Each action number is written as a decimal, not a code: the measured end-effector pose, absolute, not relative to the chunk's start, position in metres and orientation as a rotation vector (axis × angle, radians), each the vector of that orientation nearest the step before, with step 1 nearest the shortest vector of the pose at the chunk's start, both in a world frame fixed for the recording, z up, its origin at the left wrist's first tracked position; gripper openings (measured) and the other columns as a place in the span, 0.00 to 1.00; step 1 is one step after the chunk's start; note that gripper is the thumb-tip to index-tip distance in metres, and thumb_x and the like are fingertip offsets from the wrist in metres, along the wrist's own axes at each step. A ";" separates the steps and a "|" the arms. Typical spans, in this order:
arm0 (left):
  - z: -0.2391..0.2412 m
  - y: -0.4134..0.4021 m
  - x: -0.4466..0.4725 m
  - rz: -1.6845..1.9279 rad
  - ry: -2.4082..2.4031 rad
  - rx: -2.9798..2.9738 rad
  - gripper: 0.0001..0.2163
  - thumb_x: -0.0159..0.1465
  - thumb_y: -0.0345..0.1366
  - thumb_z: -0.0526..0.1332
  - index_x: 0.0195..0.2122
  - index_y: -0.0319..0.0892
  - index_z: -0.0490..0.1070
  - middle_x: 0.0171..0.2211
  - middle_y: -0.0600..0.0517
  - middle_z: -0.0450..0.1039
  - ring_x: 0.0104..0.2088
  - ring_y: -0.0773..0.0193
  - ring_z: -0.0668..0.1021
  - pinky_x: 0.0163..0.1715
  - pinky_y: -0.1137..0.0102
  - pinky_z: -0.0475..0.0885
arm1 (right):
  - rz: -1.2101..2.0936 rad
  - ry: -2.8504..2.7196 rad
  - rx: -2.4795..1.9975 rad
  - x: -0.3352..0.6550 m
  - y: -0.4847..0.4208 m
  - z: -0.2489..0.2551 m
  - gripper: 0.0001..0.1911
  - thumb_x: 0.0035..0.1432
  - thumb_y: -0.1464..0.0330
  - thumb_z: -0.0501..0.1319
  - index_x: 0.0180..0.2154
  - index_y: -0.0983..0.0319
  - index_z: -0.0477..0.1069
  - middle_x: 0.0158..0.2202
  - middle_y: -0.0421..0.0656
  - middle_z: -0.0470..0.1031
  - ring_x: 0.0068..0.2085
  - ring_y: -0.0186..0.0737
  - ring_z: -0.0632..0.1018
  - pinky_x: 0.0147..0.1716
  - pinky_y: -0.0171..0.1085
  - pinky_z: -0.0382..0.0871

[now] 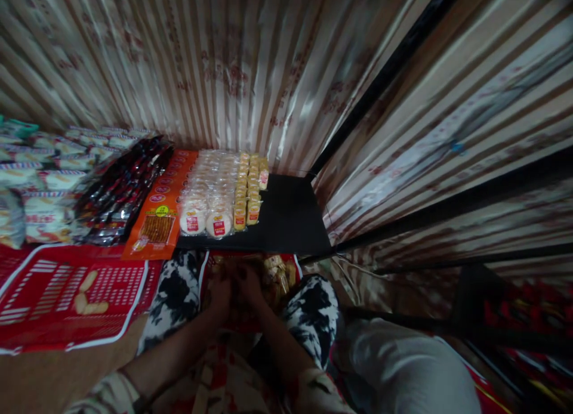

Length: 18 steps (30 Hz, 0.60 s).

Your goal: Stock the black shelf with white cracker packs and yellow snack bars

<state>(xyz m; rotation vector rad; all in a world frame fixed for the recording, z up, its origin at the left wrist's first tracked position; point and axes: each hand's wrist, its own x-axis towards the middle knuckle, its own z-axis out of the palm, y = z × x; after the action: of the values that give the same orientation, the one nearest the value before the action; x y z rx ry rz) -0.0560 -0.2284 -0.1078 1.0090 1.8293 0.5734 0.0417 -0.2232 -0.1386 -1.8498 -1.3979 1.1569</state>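
Observation:
Both my hands are down in my lap, reaching into a red box [293, 263] of small yellow snack packets [276, 277] that rests between my knees. My left hand [220, 296] and my right hand [249, 287] sit close together with fingers curled into the packets; blur and dim light hide what they grip. In front of me a black shelf [290, 217] carries rows of wrapped round white cakes [210, 193] and a column of small yellow packets [250, 187].
Left of the cakes lie orange snack bags [159, 220], dark red-black bags [123, 187] and stacked white packets [49, 181]. A flattened red carton [67, 294] hangs at the shelf front. Striped foil sheeting [233, 68] lines the walls; black frame bars [447, 217] run right.

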 end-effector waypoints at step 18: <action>-0.044 -0.216 0.004 0.914 1.549 1.125 0.19 0.57 0.28 0.51 0.50 0.40 0.66 0.50 0.46 0.70 0.52 0.60 0.71 0.54 0.66 0.64 | 0.767 -1.434 -1.637 0.119 -0.213 -0.052 0.15 0.53 0.65 0.58 0.44 0.58 0.72 0.38 0.44 0.74 0.39 0.40 0.75 0.40 0.37 0.70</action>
<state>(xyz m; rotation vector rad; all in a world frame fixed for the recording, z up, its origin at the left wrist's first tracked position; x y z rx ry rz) 0.0044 -0.2163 -0.0436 1.1251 1.5494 0.9145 0.1189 -0.2131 -0.0516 -1.6368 -1.4345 0.7668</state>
